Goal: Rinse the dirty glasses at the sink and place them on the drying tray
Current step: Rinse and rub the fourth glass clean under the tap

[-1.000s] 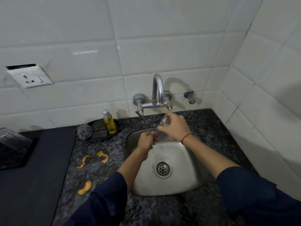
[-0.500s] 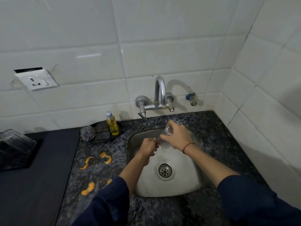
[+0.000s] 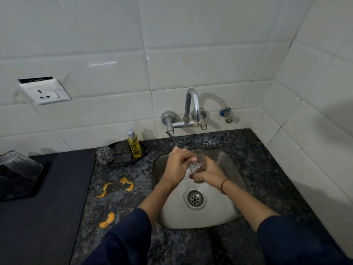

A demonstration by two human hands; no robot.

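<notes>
While a small clear glass (image 3: 197,170) is held over the steel sink (image 3: 225,207), rinsing appears to be the step in hand. Both hands brought together on the glass above the drain (image 3: 195,197). Right hand (image 3: 210,174) wrapped around the lower body of the glass, fingers closed on it. Left hand (image 3: 176,165) pressed against the upper part, its fingers at or just inside the rim; cannot tell whether rubbing the inside or only steadying. Glass tilted, textured near the top, mouth turned toward the left hand. Directly behind the hands, a chrome tap (image 3: 192,111) on the tiled wall; no water stream clearly visible.

Far left, well apart from the sink, a dark tray (image 3: 23,188) on the black counter, with one clear glass upside down (image 3: 19,165) on it: probably the drying tray. Next move, as a judgement: finish the rinse, tip out any water, carry the glass left across the speckled counter (image 3: 122,203), past the orange peel scraps (image 3: 127,183), and set it mouth down on the tray. Wet glass likely slippery, so a firm one-handed hold needed.
</notes>
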